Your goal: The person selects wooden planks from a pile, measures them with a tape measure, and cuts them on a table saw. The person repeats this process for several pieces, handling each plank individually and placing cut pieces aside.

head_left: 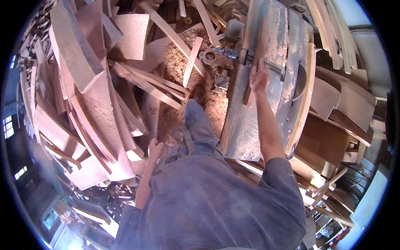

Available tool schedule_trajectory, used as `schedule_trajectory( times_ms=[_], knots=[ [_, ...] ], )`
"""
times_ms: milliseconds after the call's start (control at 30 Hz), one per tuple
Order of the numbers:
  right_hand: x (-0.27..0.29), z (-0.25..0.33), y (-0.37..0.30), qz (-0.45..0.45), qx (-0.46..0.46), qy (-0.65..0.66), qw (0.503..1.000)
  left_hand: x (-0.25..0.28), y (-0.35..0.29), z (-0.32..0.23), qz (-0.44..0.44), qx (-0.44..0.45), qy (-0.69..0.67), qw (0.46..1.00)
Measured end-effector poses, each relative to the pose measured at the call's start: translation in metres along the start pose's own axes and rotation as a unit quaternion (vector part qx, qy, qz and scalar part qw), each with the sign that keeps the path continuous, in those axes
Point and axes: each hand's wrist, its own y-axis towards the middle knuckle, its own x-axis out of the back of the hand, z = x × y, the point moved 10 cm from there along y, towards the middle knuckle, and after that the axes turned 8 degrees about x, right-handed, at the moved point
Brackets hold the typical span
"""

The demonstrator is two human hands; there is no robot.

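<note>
On the right, a long narrow wooden strip (258,46) lies lengthwise on the grey metal bed of a jointer-like machine (273,98). My right hand (260,77) grips the strip and presses it down, close to a dark slot that crosses the bed. The strip's near end sticks out beneath my wrist. My left hand (155,150) hangs low at my left side, fingers curled in, with nothing visible in it. Beside it are my trouser leg and the stacked boards.
Curved wooden boards (104,112) are piled high on the left. Sawdust (183,54) and loose sticks (193,62) cover the floor ahead of my foot. A metal fitting (228,53) juts from the machine's left side. More curved pieces (352,102) are stacked to its right.
</note>
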Motion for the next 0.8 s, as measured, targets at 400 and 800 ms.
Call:
schedule_trajectory(
  times_ms=[400,800],
  knots=[
    [-0.045,-0.046,0.149,-0.034,0.046,-0.048,0.997,0.0,0.003,-0.008,-0.02,0.038,0.012,0.999],
    [-0.071,-0.078,0.232,0.027,0.002,-0.024,0.999,0.005,-0.009,-0.06,0.008,0.069,0.006,0.998]
  ],
)
